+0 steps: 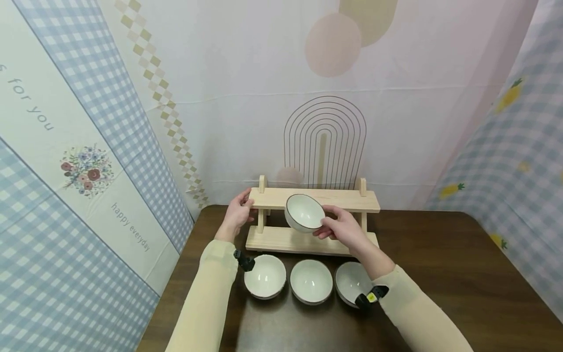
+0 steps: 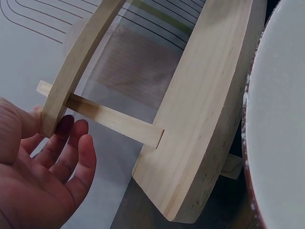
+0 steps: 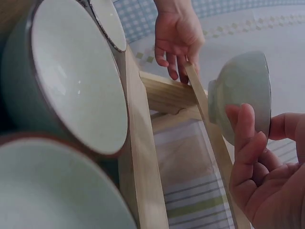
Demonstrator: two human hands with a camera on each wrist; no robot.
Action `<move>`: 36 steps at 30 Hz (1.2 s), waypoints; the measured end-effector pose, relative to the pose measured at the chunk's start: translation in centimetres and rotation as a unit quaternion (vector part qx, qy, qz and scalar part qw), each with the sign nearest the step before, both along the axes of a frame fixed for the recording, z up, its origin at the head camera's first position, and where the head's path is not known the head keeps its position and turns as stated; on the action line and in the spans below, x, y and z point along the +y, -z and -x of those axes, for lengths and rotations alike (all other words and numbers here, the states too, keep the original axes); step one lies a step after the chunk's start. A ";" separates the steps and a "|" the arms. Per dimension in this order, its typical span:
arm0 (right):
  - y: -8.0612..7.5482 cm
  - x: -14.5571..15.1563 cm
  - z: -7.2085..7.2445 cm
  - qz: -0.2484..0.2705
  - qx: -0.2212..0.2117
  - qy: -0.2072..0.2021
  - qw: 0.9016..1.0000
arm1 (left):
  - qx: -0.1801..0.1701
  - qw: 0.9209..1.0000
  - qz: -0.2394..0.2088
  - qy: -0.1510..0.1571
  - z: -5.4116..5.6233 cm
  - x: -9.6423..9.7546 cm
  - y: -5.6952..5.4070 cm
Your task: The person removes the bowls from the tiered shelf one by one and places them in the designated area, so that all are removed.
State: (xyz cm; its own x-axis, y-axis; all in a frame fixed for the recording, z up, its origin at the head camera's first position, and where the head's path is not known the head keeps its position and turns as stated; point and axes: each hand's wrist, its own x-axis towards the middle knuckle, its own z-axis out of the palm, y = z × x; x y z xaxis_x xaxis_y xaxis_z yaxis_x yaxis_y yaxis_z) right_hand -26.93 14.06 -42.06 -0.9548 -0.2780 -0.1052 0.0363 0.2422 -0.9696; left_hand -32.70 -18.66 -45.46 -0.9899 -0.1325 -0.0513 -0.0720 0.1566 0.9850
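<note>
A two-tier wooden rack (image 1: 308,239) stands at the back of the table. My left hand (image 1: 238,211) pinches the left end of its upper shelf (image 2: 83,52), thumb on one face and fingers on the other. With my right hand (image 1: 345,229) I hold a pale bowl (image 1: 304,213) by its rim, tilted, in front of the upper shelf. The right wrist view shows this bowl (image 3: 248,90) with its foot toward the shelf board, fingers on its outside and thumb at the dark rim. Whether it touches the board I cannot tell.
Three more bowls stand upright in a row before the rack: a left bowl (image 1: 265,276), a middle bowl (image 1: 311,282) and a right bowl (image 1: 350,281), partly behind my right wrist. Patterned cloth (image 1: 246,98) hangs behind the dark wooden table (image 1: 440,274).
</note>
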 end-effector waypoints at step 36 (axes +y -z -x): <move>1.7 18.3 -5.2 -0.087 -0.015 -0.058 0.994 | -0.001 1.000 0.013 -0.002 0.5 -0.1 0.3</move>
